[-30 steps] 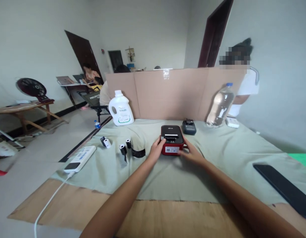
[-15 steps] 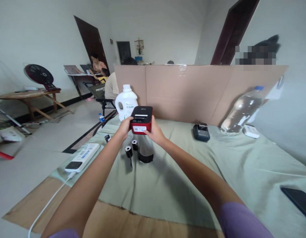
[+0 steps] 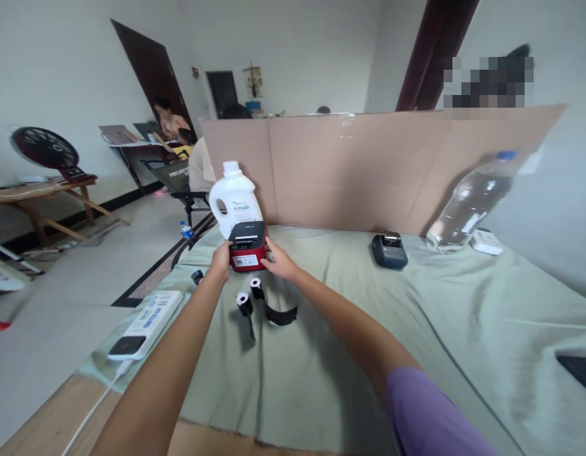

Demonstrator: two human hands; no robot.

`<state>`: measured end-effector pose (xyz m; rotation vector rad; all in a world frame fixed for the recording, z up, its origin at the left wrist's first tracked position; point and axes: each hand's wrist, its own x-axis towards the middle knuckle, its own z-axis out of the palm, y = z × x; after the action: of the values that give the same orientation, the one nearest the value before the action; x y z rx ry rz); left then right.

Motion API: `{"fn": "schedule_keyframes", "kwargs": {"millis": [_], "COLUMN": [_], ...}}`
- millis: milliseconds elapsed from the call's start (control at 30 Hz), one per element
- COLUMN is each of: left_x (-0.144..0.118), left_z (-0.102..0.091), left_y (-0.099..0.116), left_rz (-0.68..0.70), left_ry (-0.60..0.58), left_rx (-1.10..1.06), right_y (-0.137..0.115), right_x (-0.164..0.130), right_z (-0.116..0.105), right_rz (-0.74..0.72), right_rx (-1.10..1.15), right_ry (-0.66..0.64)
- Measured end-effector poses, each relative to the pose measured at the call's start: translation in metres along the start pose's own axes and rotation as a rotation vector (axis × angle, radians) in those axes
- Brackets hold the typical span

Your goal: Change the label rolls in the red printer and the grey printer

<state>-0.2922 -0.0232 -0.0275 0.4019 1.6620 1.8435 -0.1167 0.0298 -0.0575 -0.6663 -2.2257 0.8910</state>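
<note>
One broad pale-green cloth (image 3: 293,392) carries everything I am working over, with a cardboard panel (image 3: 340,171) standing along its far side. At that scale I judge the handling to be partway along: both hands have hold of the red-and-black box, but letting go of it is not yet done.

A large clear bottle (image 3: 476,206) looks tilted at the far right, well apart from my hands. On the left, a white jug (image 3: 233,193) stands near the panel. Next in size is a long white unit (image 3: 148,323) by the cloth's left edge, its cord running toward me.

The red-and-black box (image 3: 248,247) sits directly between my hands, in front of the jug and covering part of its base from this view. I cannot tell whether the two touch, or whether the box's underside rests on the cloth. My left hand (image 3: 221,260) is clamped against its left side and my right hand (image 3: 280,261) against its right, fingers curled toward the label.

A smaller dark device (image 3: 389,251) lies well to the right, untouched. Smallest are two dark rolls (image 3: 244,305), loose on the cloth just nearer me than the box; neither hand holds them.
</note>
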Motion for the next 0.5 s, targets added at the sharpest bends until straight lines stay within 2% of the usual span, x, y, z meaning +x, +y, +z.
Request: {"fn": "schedule_keyframes", "kwargs": {"millis": [100,200,267,333,367,400,433,500], "left_x": [-0.007,-0.031,-0.058,-0.093,-0.112,-0.131,-0.150,-0.187], "left_z": [0.002,0.010,0.022,0.037,0.046,0.055,0.065,0.081], "left_y": [0.003,0.010,0.012,0.008,0.003,-0.005,-0.015,-0.041], "left_rz": [0.153,0.469,0.628,0.728,0.769,0.796,0.806,0.784], "left_ry": [0.086,0.155,0.087,-0.031,-0.094,-0.166,-0.242,-0.387], "left_rx": [0.004,-0.019,-0.033,-0.026,-0.006,0.029,0.078,0.198], "right_y": [0.012,0.026,0.038,0.052,0.058,0.064,0.069,0.074], "right_x": [-0.034,-0.093,-0.136,-0.171,-0.184,-0.194,-0.200,-0.204], "right_z": [-0.041,-0.115,-0.169,-0.215,-0.232,-0.244,-0.251,-0.254], "right_rz": [0.068,0.226,0.423,0.680,0.792,0.877,0.918,0.888], "right_rx": [-0.085,-0.379,-0.609,-0.721,-0.724,-0.696,-0.667,-0.633], "right_ry": [0.100,0.315,0.599,0.804,0.819,0.777,0.705,0.547]}}
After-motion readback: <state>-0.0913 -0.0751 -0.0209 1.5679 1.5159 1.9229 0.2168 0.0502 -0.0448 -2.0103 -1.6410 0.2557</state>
